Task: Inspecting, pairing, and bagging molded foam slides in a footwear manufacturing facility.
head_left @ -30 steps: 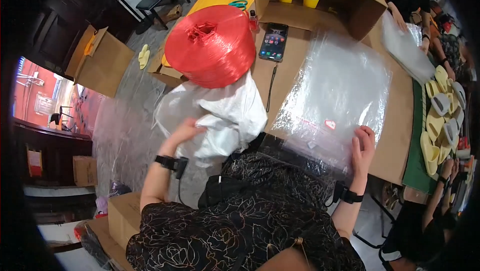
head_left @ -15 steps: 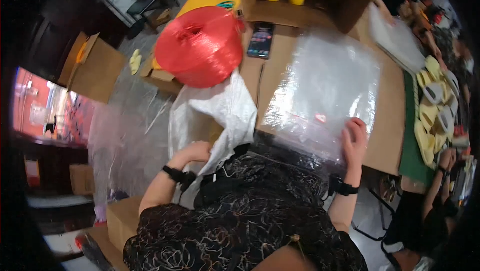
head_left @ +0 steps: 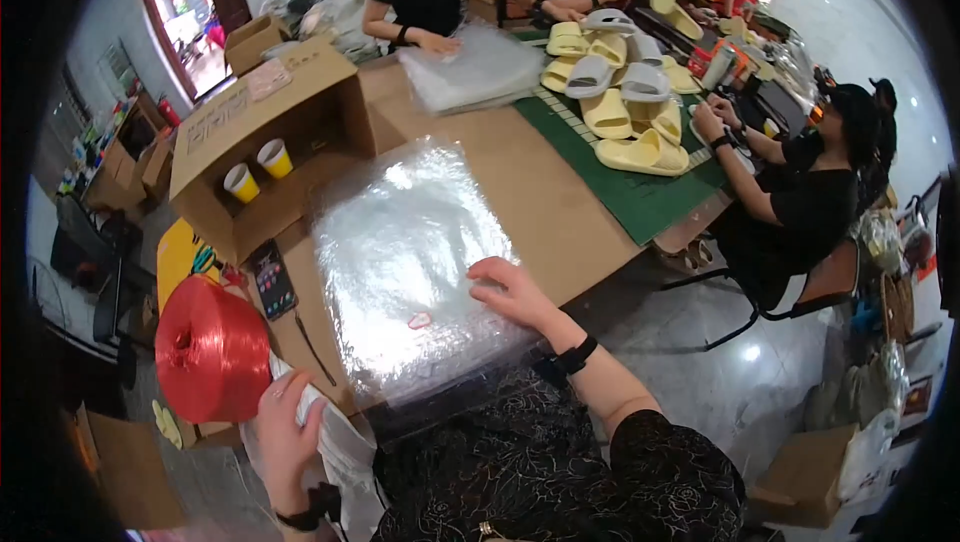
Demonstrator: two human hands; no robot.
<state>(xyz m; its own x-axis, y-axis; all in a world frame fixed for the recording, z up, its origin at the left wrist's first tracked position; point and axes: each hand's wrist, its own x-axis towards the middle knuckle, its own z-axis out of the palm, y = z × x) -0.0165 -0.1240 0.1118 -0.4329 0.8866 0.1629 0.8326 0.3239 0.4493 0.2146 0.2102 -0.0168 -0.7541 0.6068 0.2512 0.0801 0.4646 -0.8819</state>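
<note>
A stack of clear plastic bags (head_left: 410, 262) lies on the cardboard-covered table (head_left: 560, 202) in front of me. My right hand (head_left: 515, 292) rests flat on the stack's near right corner, fingers spread. My left hand (head_left: 285, 422) grips a white plastic bag (head_left: 340, 452) hanging below the table's edge, just beside a big red spool of plastic twine (head_left: 210, 352).
An open cardboard box (head_left: 270, 142) holds two yellow cups (head_left: 258, 170). A dark phone (head_left: 270, 280) lies near the spool. Yellow and white slippers (head_left: 625, 102) cover a green mat. Other people sit at the far and right sides. More boxes stand on the floor.
The view has swung up and round, so the table's far end and the other people now show. My left hand stays on the white bag, my right on the clear stack.
</note>
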